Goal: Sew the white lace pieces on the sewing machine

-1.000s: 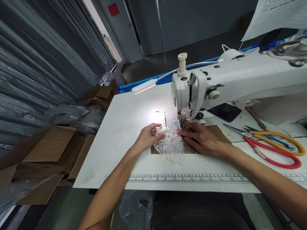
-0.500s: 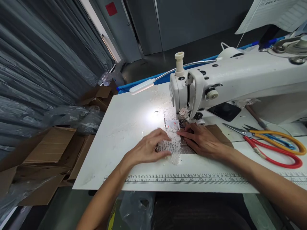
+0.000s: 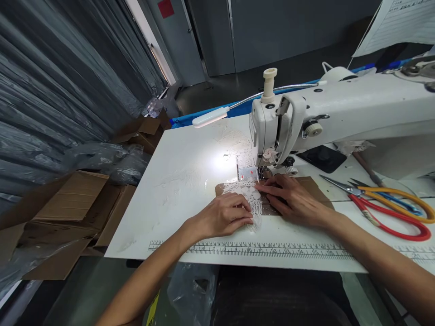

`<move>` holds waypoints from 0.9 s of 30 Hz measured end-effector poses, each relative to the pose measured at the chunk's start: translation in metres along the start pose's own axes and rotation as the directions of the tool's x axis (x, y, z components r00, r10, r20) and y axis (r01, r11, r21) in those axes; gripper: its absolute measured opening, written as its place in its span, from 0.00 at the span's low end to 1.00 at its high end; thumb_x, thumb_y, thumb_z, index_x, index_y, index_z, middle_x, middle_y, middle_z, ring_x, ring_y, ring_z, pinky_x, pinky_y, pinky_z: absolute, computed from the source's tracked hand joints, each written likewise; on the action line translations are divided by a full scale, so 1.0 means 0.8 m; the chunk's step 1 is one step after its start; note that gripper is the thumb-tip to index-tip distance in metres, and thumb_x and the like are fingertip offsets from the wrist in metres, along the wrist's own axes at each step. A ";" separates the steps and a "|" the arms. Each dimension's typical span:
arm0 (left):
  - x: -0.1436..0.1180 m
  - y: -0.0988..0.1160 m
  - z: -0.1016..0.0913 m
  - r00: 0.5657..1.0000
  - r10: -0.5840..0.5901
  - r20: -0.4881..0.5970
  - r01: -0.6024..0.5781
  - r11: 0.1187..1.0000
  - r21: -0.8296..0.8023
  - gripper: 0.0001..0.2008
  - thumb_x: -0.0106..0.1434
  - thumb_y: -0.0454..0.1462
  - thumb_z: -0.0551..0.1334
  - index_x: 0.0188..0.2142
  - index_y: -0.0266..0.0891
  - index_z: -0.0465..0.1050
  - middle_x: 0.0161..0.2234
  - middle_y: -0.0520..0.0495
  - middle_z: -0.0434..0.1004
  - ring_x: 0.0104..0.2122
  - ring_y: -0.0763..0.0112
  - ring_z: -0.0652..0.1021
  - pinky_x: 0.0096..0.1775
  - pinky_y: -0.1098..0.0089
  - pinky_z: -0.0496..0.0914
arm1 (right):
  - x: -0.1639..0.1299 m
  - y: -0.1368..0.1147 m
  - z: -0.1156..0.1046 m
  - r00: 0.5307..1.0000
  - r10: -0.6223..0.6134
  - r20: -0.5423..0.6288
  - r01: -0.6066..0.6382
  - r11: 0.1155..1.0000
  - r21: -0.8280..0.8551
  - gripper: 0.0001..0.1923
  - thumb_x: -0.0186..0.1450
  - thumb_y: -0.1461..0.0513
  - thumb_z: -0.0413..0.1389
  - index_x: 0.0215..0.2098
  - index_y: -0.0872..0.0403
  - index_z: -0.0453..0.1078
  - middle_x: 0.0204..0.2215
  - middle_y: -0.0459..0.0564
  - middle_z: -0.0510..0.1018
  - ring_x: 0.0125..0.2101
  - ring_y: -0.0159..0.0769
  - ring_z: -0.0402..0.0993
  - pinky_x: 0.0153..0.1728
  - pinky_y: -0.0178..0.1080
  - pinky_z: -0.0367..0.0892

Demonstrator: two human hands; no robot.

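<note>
A strip of white lace (image 3: 249, 192) lies over a flat brown piece (image 3: 272, 208), just in front of the needle area of a white sewing machine (image 3: 268, 127). My left hand (image 3: 222, 215) rests on the lace's left side, fingers curled with thumb and fingertips close together on it. From the right, my right hand (image 3: 292, 197) lies on the brown piece, fingers stretched towards the needle and a fingertip touching the lace's right edge. Its thumb is apart from the fingers. The lace beneath my left hand is partly hidden.
Red-handled scissors (image 3: 390, 222) and yellow-handled scissors (image 3: 404, 199) lie at the right. A printed ruler (image 3: 254, 249) runs along the table's (image 3: 163, 181) front edge. A lit lamp (image 3: 210, 117) hangs over the table. Cardboard boxes (image 3: 71, 199) stand at the left.
My left hand's thumb and fingers have come closer together on the lace. The brown piece now shows left of the lace. My right hand stays beside the needle area; the view has shifted slightly.
</note>
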State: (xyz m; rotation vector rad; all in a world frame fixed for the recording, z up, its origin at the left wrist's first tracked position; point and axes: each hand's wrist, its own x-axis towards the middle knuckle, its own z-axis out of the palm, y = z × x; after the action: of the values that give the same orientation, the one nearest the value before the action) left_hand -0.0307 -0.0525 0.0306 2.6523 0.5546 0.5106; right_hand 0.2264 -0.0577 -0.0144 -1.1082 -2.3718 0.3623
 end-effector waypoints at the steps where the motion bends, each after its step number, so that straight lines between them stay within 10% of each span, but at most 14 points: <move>1: -0.001 -0.001 0.003 1.000 0.016 -0.007 -0.016 1.000 0.025 0.11 0.68 0.38 0.59 0.36 0.34 0.78 0.38 0.42 0.78 0.37 0.69 0.78 0.38 0.67 0.74 | 0.000 -0.002 -0.002 1.000 -0.004 0.011 0.004 1.000 0.004 0.20 0.70 0.59 0.47 0.60 0.47 0.65 0.48 0.55 0.71 0.48 0.45 0.66 0.50 0.54 0.65; 18: -0.009 -0.011 0.031 0.953 0.181 -0.243 -0.124 0.965 0.231 0.02 0.62 0.31 0.62 0.36 0.36 0.73 0.37 0.45 0.80 0.34 0.69 0.78 0.37 0.64 0.73 | 0.003 -0.003 0.001 0.999 0.026 0.029 -0.025 1.000 -0.018 0.21 0.69 0.62 0.48 0.59 0.47 0.66 0.49 0.54 0.71 0.49 0.47 0.66 0.50 0.56 0.65; 27: -0.006 -0.010 0.030 0.967 0.197 -0.159 -0.161 0.963 0.215 0.04 0.62 0.30 0.61 0.38 0.37 0.72 0.40 0.44 0.80 0.41 0.66 0.80 0.41 0.62 0.75 | 0.004 -0.004 0.006 0.999 0.012 0.032 -0.008 0.995 -0.100 0.20 0.68 0.63 0.48 0.57 0.50 0.68 0.50 0.57 0.70 0.51 0.51 0.65 0.50 0.60 0.63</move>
State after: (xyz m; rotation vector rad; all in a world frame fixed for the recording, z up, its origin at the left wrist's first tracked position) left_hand -0.0270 -0.0546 0.0052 2.8849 0.4381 0.7925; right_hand 0.2202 -0.0571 -0.0159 -1.1676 -2.4372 0.2702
